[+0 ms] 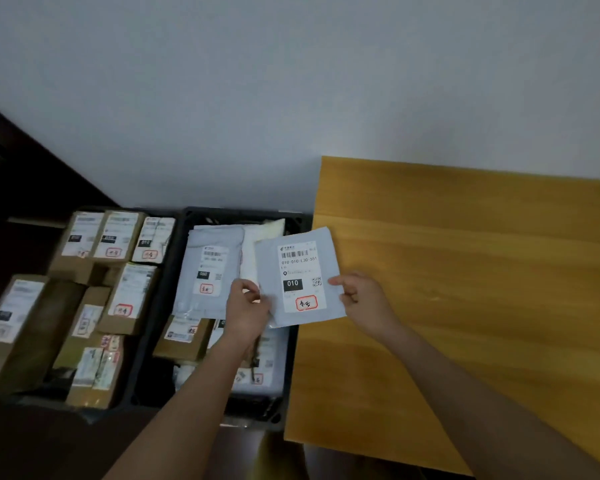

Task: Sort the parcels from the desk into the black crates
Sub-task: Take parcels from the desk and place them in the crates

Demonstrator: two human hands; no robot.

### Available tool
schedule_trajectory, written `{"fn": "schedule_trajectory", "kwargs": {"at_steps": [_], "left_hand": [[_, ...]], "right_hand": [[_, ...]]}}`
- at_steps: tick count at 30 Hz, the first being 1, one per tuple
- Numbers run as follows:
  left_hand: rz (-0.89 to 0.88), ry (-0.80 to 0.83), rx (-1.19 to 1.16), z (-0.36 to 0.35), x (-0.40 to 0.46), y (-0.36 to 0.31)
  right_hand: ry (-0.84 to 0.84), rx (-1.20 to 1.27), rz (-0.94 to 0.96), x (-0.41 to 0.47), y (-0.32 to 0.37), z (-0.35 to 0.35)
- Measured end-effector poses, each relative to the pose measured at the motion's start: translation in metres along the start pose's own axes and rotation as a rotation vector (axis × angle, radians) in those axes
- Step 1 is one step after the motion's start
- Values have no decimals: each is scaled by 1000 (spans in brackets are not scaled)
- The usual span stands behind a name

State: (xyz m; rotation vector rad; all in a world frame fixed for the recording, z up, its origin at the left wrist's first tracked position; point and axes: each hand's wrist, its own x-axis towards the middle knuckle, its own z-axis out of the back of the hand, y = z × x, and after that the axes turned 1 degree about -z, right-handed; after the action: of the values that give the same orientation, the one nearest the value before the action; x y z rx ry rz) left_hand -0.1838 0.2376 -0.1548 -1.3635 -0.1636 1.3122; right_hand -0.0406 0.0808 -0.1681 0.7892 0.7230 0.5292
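Note:
A flat grey mailer parcel (300, 277) with a white label reading 010 is held between both hands over the gap between the desk and a crate. My left hand (246, 311) pinches its lower left corner. My right hand (359, 299) pinches its right edge. Below it stands a black crate (293, 372) holding grey mailers and small cartons. A second black crate (137, 368) further left is packed with several brown cardboard boxes (125, 296).
The yellow wooden desk (465, 289) fills the right side, its left edge beside the nearer crate. A plain grey wall runs behind. Dark furniture (21, 174) stands at the far left.

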Motion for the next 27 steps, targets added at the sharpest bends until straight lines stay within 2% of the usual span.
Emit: {"fn": "schedule_trajectory", "kwargs": {"at_steps": [4,8,11,14,17,19,23,27], "left_hand": [[-19,-74,177,83,38,36],[61,59,271,117,73,56],[2,148,274,117,88,53],[-72,218,370,113,104,49],[-121,219,437,111,120,50],[-107,230,473,113,129,54],[66,208,651,118,131,56],[-2,210,739,118,120,44]], "right_hand": [[177,-50,-32,8,54,-87],[277,-150,-76,19,74,-130],[334,-276,-99,27,72,-139],[357,-324,-117,38,67,-143],[354,-337,-106,53,62,-152],[364,-338,-113,62,61,-159],[377,-403,-177,63,65,-163],[307,-563,-113,51,70,-150]]}}
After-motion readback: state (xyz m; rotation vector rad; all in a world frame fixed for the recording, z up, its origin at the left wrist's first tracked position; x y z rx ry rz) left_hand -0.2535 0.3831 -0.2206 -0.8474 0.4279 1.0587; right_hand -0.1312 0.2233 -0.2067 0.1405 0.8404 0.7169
